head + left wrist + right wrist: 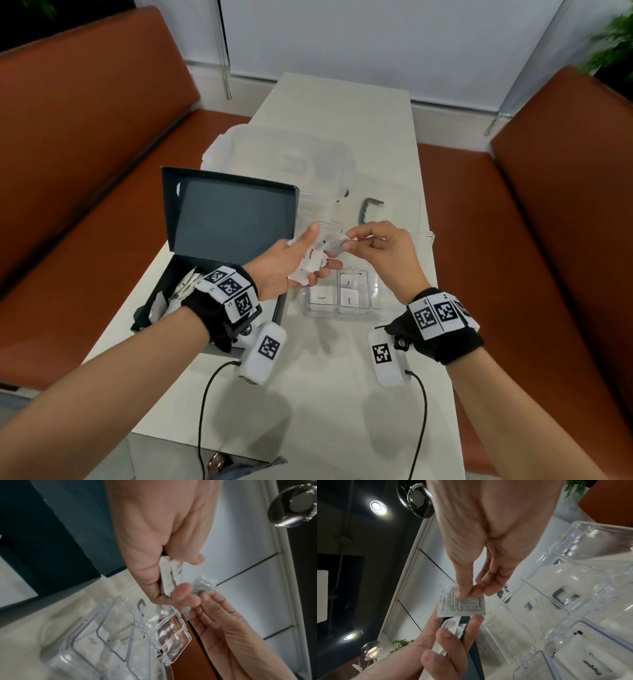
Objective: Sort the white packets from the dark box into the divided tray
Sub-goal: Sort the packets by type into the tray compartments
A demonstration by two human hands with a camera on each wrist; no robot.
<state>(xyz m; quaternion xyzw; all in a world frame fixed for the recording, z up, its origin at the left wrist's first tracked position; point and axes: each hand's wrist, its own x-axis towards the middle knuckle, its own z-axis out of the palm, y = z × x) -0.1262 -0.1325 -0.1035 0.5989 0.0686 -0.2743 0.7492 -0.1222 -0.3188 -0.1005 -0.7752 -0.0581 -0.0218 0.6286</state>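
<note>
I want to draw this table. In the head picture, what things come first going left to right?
dark box → left hand → single packet pinched by right hand → grey handle.

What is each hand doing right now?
Left hand: fingers curled round a stack of white packets.
Right hand: fingers pinching a single packet.
</note>
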